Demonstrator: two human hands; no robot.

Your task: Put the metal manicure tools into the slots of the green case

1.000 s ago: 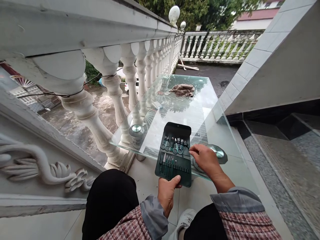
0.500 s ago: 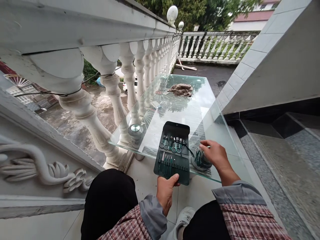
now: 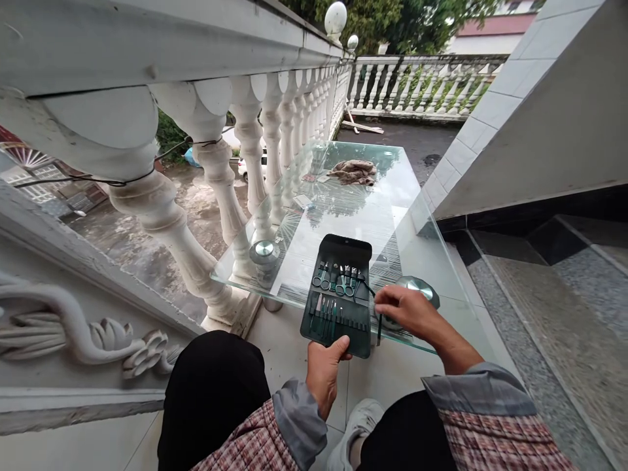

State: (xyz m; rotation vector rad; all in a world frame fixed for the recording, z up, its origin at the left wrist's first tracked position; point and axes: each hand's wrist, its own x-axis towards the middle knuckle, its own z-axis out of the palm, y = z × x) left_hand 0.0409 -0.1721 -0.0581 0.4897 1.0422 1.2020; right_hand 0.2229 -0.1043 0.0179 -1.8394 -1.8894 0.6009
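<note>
My left hand (image 3: 330,369) grips the lower edge of a dark green manicure case (image 3: 360,340), thumb on top. The case lies open and tilted toward me, over the near edge of the glass table. Scissors (image 3: 321,277) and nail clippers (image 3: 347,272) sit in its upper part. Slim metal tools (image 3: 328,313) stand in loops in the lower part, and some loops at the right hold nothing. At the case's right side, my right hand (image 3: 407,313) is closed, with its fingertips on a thin dark strap (image 3: 379,327) that hangs below them.
The glass table (image 3: 343,219) has round metal discs at its near corners (image 3: 265,249). A crumpled brown cloth (image 3: 353,172) and a small flat packet (image 3: 303,201) lie farther back. A white balustrade (image 3: 220,176) runs along the left; stone steps (image 3: 554,294) rise at the right.
My right hand has moved left and down, from above a cluster of slender tools to the strap beside the case. That cluster no longer shows. My left hand still holds the case.
</note>
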